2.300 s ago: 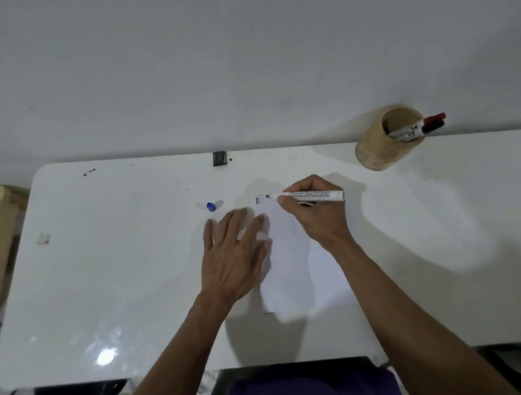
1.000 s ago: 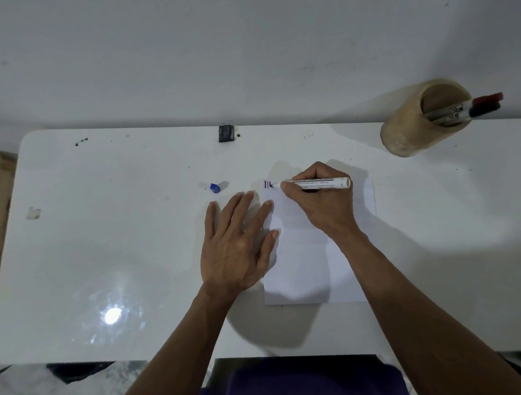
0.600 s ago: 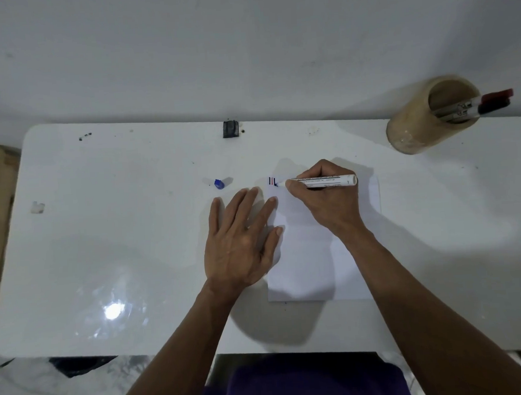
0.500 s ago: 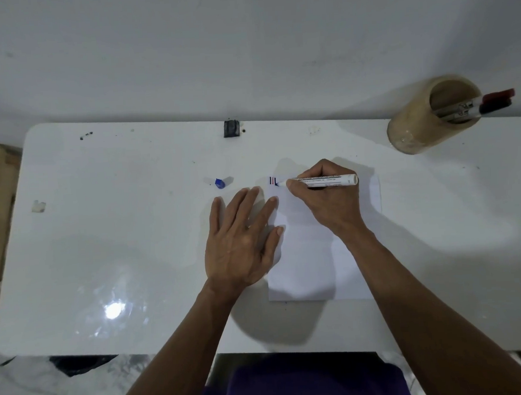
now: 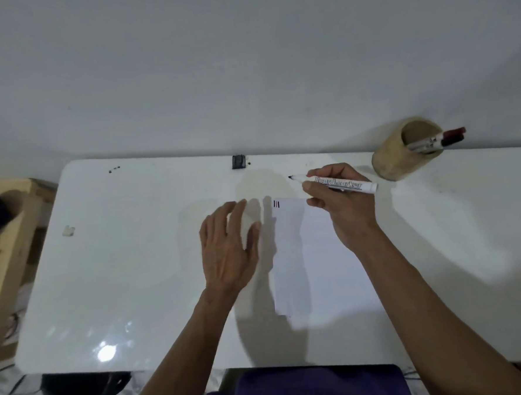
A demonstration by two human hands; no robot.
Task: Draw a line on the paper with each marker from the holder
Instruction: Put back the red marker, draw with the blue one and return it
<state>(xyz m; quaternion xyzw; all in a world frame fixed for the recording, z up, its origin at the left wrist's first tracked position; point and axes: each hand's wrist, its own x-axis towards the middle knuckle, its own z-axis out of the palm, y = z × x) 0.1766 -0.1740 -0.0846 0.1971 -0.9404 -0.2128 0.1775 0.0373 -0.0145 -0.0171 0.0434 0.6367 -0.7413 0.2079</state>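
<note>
Marker [image 5: 337,184] in my right hand [image 5: 342,207], grip closed round the front of the barrel, lifted clear of the paper [image 5: 323,254], above its far edge. Uncapped. Long axis near level: dark tip points left and slightly away, tail points right toward the holder [image 5: 403,152]. Left hand [image 5: 228,248] open, flat, holding nothing, just left of the sheet.

Risks: bare tip could brush the bench [image 5: 134,251] or my fingers and smear; sheet looks unpinned and may slide; cap not in view.
</note>
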